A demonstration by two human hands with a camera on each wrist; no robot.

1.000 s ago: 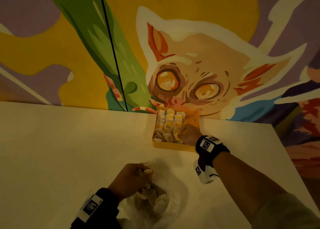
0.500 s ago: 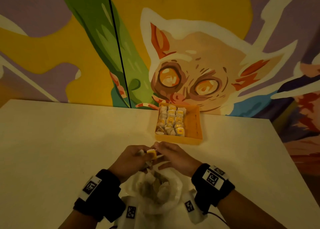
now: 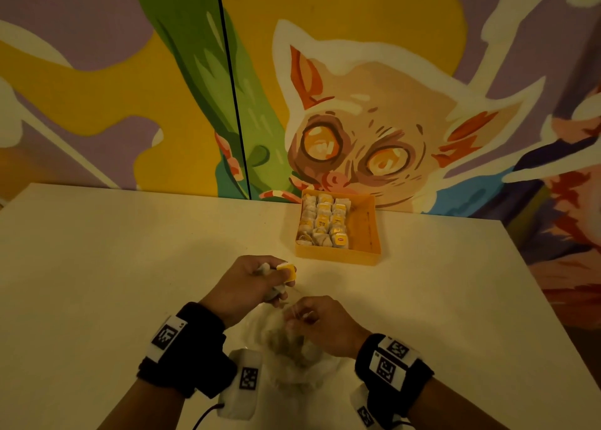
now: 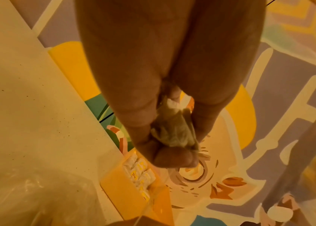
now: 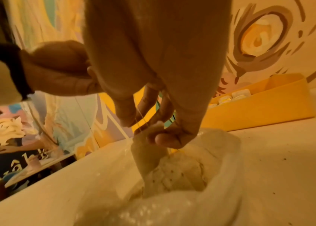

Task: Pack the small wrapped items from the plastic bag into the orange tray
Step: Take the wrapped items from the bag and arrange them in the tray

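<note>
The orange tray [image 3: 370, 234] sits at the table's far edge, with wrapped tea bags [image 3: 323, 223] in rows filling its left part. Its right strip is bare. My left hand [image 3: 276, 283] grips one tea bag [image 4: 172, 130] with a yellow tag [image 3: 287, 271], held above the table in front of the tray. My right hand [image 3: 299, 319] is over the clear plastic bag [image 3: 292, 351] and pinches the top of another tea bag [image 5: 149, 149] that hangs into the bag's mouth. Thin strings run between the two hands.
The white table [image 3: 113, 267] ends at a painted wall right behind the tray. The table's right edge [image 3: 536, 283] runs close to the tray's right side. More tea bags [image 5: 178, 174] lie inside the plastic bag.
My right hand came back from the tray, met the left hand at the yellow tag, then dropped to the plastic bag and pinched a tea bag. The left hand keeps its tea bag.
</note>
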